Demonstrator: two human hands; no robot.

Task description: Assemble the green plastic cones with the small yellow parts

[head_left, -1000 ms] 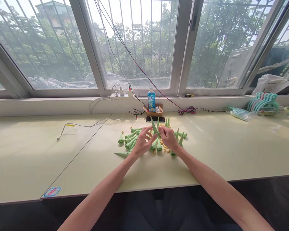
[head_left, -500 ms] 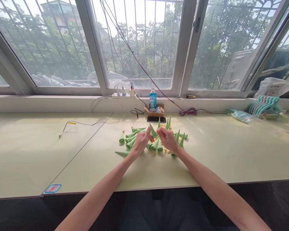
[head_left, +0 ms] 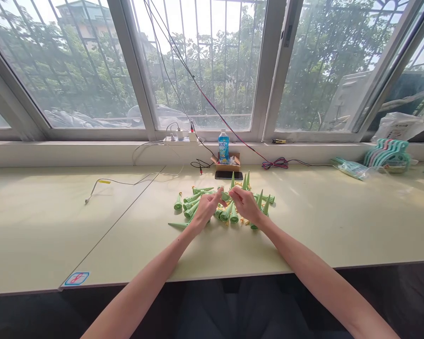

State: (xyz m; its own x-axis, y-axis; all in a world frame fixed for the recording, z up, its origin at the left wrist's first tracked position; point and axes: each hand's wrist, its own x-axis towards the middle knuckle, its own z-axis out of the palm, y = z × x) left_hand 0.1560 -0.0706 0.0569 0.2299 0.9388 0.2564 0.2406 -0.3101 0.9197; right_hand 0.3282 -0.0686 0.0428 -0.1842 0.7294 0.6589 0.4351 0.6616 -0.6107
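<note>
My left hand [head_left: 207, 208] is closed on a green plastic cone-shaped spike [head_left: 225, 195], held above the pile and partly hidden by fingers. My right hand [head_left: 246, 204] is closed in a pinch right beside that spike; whatever its fingertips grip is too small to make out. Around and under both hands lie several more green spikes [head_left: 191, 210], some on their sides, others standing point up like the spike [head_left: 260, 199] by my right wrist. Small yellow-orange plastic parts [head_left: 242, 221] are scattered among them.
Behind the pile are a dark phone [head_left: 229, 175] and a small cardboard box [head_left: 228, 166] with a blue bottle [head_left: 224, 147]. Coiled cable [head_left: 275, 163] lies near the sill, a thin wire [head_left: 125, 181] at left. Teal hangers [head_left: 388, 155] and a plastic-wrapped bundle [head_left: 349, 168] sit at right.
The spike in my left hand has tipped from pointing up to a foreshortened angle. Both hands stay nearly in place. Another person's hand at the far right has left the view.
</note>
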